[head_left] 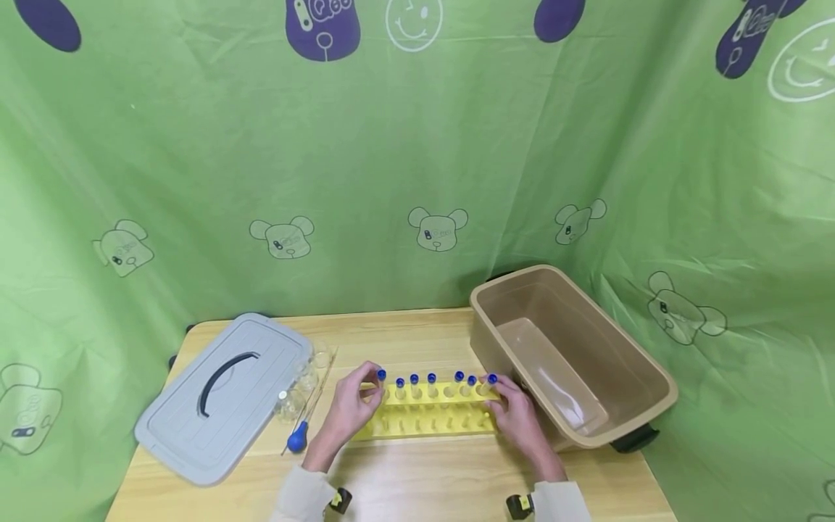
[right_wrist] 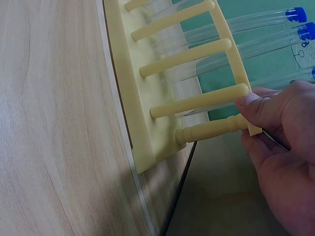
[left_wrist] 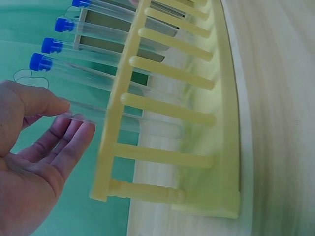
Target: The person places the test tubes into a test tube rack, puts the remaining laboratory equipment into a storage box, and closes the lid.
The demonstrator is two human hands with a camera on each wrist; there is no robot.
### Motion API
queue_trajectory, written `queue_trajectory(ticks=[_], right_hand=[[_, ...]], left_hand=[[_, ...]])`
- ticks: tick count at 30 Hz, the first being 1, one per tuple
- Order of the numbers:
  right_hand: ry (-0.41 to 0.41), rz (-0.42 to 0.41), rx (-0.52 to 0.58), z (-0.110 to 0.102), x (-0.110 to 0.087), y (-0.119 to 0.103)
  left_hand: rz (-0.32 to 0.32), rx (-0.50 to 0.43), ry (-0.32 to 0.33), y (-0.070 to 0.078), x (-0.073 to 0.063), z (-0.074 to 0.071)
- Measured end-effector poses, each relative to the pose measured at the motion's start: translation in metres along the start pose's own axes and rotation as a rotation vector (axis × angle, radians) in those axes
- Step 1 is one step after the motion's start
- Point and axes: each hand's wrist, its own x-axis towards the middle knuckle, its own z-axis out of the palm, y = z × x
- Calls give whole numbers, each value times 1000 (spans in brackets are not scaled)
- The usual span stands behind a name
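Observation:
A yellow test tube rack [head_left: 424, 434] stands on the table with several clear test tubes with blue caps [head_left: 431, 378] upright in its upper bar. At the rack's left end, my left hand [head_left: 352, 406] pinches a test tube [left_wrist: 157, 129] near its top. That tube passes through the bar, its cap hidden by the fingers in the left wrist view. My right hand [head_left: 518, 419] grips the right end of the upper bar [right_wrist: 231, 54] between thumb and fingers, beside the last capped tube [head_left: 492, 379].
Right of the rack stands an open brown bin [head_left: 485, 330]. On the left lies a grey lid [head_left: 189, 384] with a black handle. Between lid and rack are clear glass vessels [head_left: 289, 404], a thin rod [head_left: 320, 391] and a blue rubber bulb [head_left: 297, 437]. A green curtain [head_left: 365, 159] hangs behind.

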Motion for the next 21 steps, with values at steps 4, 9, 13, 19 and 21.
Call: queue_trajectory(ticks=[4, 9, 13, 19, 21], right_hand=[[1, -1, -4, 0, 0, 0], [1, -7, -12, -1, 1, -1], [-6, 0, -8, -1, 1, -1], [3, -14, -16, -1, 0, 0], [7, -24, -22, -1, 0, -1]], left_hand=[[-10, -3, -4, -5, -1, 2], [-29, -3, -1, -7, -2, 4], [-25, 34, 19, -7, -2, 4], [4, 81, 33, -7, -2, 4], [5, 79, 33, -7, -2, 4]])
